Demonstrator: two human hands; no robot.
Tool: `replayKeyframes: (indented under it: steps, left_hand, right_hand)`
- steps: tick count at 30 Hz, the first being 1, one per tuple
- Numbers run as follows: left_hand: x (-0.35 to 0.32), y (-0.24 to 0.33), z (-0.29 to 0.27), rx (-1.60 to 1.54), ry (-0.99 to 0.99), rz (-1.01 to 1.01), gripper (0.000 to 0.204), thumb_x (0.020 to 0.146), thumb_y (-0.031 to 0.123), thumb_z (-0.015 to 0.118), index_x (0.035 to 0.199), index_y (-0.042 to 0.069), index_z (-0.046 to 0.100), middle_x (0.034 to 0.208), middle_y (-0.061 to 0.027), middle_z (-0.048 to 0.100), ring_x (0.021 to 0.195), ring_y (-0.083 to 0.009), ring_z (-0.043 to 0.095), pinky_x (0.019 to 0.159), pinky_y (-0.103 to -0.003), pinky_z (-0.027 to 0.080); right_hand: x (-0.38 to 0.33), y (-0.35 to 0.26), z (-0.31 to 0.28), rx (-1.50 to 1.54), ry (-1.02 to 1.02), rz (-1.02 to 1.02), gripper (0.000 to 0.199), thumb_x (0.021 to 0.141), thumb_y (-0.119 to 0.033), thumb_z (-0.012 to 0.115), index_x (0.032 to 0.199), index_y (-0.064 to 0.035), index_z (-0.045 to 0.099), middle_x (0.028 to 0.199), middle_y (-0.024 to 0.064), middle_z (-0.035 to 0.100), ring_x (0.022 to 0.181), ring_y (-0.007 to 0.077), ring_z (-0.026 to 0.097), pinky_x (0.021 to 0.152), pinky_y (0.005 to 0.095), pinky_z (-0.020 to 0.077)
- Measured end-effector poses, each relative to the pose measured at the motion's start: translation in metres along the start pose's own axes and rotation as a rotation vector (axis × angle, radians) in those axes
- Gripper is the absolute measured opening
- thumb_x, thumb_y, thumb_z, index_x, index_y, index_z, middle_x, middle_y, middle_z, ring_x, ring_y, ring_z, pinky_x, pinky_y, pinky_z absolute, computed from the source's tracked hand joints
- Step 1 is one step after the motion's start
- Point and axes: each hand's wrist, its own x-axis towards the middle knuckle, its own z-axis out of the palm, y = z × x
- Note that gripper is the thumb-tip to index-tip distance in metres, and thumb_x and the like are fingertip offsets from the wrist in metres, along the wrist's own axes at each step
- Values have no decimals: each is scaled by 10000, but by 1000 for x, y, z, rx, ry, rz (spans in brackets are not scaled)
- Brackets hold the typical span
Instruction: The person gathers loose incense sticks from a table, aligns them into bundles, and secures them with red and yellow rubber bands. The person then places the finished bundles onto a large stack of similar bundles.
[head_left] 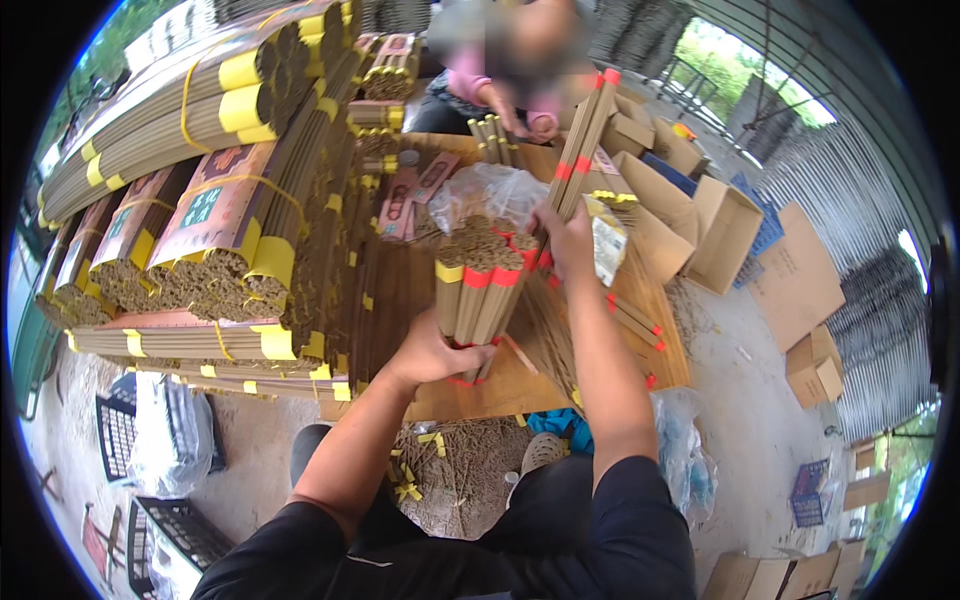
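Note:
My left hand (432,352) is wrapped round the lower part of an upright cluster of brown incense stick bundles (478,305). Red paper bands circle most of these bundles, and a yellow one shows on the left side. Closed around a longer pair of red-banded incense stick bundles (583,135) is my right hand (570,242); they tilt up to the right, beside the cluster. Their lower ends are partly hidden by the cluster and my hand. Below my right forearm, more thin red-banded bundles (636,322) lie on the wooden table (450,400).
Tall stacks of yellow-banded incense bundles (215,200) rise on the left. Clear plastic (485,195) and printed labels (398,205) lie on the table. Across it, another person's hands (515,115) are near short bundles. Cardboard boxes (720,230) stand right; black crates (170,540) sit lower left.

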Motion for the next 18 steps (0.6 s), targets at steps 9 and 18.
replayKeyframes:
  steps: [9,18]
  left_hand:
    - [5,9,3,-12,-26,92,277,760,92,786,1019,47,696,913,-1,704,843,-100,651,783,-301,537]
    - [3,5,2,56,11,124,326,745,118,803,1033,28,679,898,-5,688,833,-102,629,771,-309,532]
  right_hand:
    - [-117,-51,-4,-62,-52,-241,333,984,-177,686,1212,-16,504,866,78,616,698,162,624,660,312,526]
    - [-163,-38,12,-46,-130,-233,235,976,-94,684,1138,-19,529,932,76,610,783,165,629,728,339,546]
